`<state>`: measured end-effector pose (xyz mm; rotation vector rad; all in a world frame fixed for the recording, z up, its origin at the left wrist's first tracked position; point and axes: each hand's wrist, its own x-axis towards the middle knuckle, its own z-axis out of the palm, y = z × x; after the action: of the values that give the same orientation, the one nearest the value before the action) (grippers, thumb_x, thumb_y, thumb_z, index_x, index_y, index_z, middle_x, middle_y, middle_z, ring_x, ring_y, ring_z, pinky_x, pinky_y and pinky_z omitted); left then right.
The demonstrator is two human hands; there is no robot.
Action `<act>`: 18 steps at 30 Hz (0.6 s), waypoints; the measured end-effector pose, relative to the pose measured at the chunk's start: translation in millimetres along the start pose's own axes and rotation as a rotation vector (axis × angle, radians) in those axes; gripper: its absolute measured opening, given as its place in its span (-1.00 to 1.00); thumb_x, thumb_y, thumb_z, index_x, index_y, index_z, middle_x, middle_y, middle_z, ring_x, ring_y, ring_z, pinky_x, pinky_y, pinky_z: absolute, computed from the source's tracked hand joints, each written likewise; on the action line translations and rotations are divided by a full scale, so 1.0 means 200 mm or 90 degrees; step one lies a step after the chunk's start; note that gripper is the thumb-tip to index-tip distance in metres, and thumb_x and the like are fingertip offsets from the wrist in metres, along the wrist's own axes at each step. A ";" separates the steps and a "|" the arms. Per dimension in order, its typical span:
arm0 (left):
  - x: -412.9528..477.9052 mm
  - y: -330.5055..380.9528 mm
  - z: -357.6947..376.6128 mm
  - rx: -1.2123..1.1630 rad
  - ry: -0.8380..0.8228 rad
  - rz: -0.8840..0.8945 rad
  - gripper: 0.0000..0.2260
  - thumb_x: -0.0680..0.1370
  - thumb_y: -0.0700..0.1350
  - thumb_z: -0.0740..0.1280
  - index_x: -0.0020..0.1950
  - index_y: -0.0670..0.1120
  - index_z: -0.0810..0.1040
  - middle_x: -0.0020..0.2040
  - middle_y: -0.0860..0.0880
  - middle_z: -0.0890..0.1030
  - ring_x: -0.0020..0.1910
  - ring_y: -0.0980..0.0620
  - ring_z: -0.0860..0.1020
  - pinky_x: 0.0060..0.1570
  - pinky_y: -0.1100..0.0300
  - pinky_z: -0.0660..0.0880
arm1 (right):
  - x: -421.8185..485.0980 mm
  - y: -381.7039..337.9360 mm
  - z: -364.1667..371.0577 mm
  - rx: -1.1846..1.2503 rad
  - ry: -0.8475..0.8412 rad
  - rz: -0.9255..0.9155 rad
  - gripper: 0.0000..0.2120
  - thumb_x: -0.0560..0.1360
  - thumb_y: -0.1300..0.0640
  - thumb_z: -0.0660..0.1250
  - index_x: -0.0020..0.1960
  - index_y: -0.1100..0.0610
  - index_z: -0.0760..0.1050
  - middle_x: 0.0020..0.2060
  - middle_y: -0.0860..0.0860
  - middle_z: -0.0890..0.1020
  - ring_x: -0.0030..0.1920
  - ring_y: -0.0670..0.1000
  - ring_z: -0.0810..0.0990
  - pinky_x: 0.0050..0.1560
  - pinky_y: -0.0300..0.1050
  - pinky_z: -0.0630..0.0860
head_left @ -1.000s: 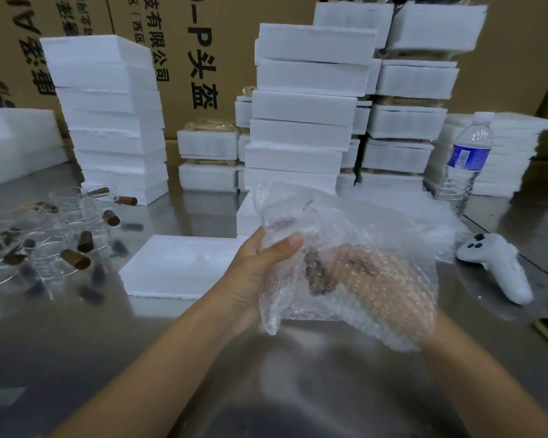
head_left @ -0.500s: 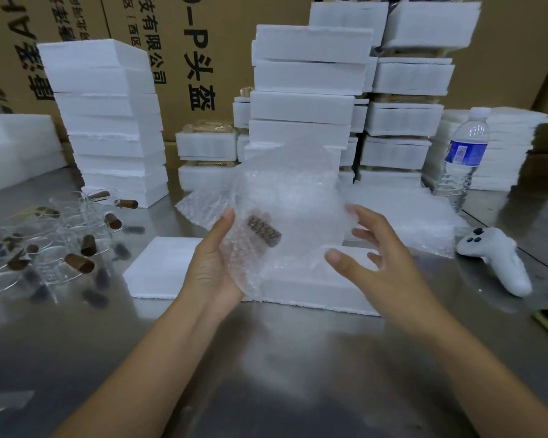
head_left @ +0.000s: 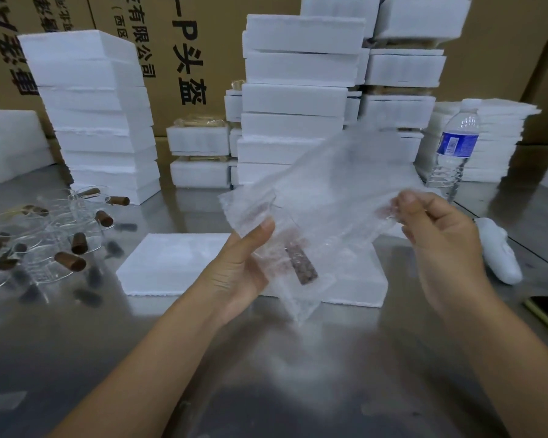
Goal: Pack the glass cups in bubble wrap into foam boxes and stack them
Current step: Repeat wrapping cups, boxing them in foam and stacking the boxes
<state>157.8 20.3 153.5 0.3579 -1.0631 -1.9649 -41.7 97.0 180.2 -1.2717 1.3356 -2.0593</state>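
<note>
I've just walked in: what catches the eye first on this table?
Front and centre, the left hand and right hand hold up a sheet of bubble wrap with a brown-handled glass cup inside. Behind rise tall stacks of white foam boxes; to the left, unwrapped cups lie on the steel table.

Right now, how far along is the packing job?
Done: foam boxes stand stacked at the back. In hand: the left hand holds a brown-handled cup inside bubble wrap, the right hand pinches the wrap's upper edge. Left: a cluster of unwrapped glass cups on the table, left side, and boxing this one.
</note>
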 end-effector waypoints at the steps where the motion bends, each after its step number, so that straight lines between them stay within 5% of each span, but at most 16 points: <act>1: 0.00 -0.01 0.00 0.027 -0.019 -0.002 -0.20 0.00 0.01 0.69 0.21 0.02 0.58 0.20 -0.17 0.61 0.16 -0.17 0.59 0.21 -0.13 0.48 | 0.00 -0.01 0.00 0.005 0.010 0.004 -0.86 0.53 0.11 0.25 -0.19 0.04 0.51 -0.39 -0.25 0.64 -0.28 -0.32 0.59 -0.15 -0.47 0.43; 4: 0.00 -0.01 0.00 0.095 -0.044 -0.007 -0.39 0.02 0.01 0.69 0.05 0.06 0.67 0.12 -0.10 0.66 0.11 -0.11 0.63 0.14 0.00 0.52 | 0.01 -0.02 -0.01 0.037 0.038 0.018 -0.83 0.55 0.11 0.24 -0.20 0.01 0.52 -0.33 -0.23 0.67 -0.19 -0.27 0.62 0.02 -0.34 0.46; 10: 0.00 -0.01 0.01 0.102 0.003 -0.013 -0.56 0.24 -0.19 0.54 0.09 -0.05 0.59 -0.02 -0.04 0.70 -0.03 0.00 0.67 -0.14 0.18 0.61 | 0.01 -0.01 0.00 0.124 0.018 0.051 -0.82 0.56 0.13 0.20 -0.17 0.04 0.52 -0.24 -0.13 0.66 -0.05 -0.06 0.58 0.14 -0.17 0.48; 13: -0.01 -0.01 0.03 0.068 0.015 -0.013 -0.42 0.18 -0.12 0.53 0.19 -0.07 0.52 0.02 -0.06 0.69 -0.02 -0.02 0.67 -0.13 0.16 0.62 | 0.01 -0.01 0.00 0.159 -0.003 0.057 -0.82 0.59 0.14 0.16 -0.10 0.04 0.52 -0.17 -0.08 0.65 0.01 -0.03 0.59 0.20 -0.07 0.47; 18: -0.01 0.01 0.04 0.014 0.041 0.010 -0.56 0.25 -0.06 0.50 0.12 -0.02 0.60 0.10 -0.08 0.67 0.06 -0.02 0.65 0.00 0.13 0.61 | 0.00 -0.01 0.02 0.158 -0.052 0.064 -0.72 0.46 -0.03 0.25 0.17 -0.12 0.40 -0.05 -0.20 0.68 0.05 -0.12 0.64 0.06 -0.15 0.48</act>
<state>155.1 26.2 159.7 0.4212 -1.0436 -1.9169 -37.5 95.3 182.0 -1.1432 1.0478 -2.0077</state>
